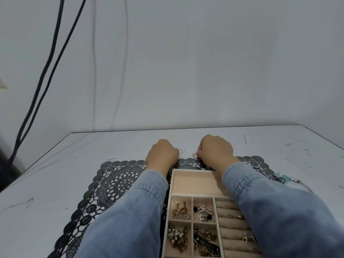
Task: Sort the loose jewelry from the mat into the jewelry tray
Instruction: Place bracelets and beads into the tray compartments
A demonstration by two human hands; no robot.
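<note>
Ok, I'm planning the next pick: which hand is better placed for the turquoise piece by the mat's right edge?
Probably the right hand: the turquoise piece lies on its side, just outside the right sleeve. The left hand would have to cross the tray and that sleeve.

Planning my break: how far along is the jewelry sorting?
Done: four small tray compartments hold jewelry, and rings sit in the rolls. In hand: left hand and right hand rest curled at the far edge of the mat beside a small sparkly piece; whether either grips it is hidden. Left: that piece and a turquoise piece at the mat's right edge; the big compartment is empty.
</note>
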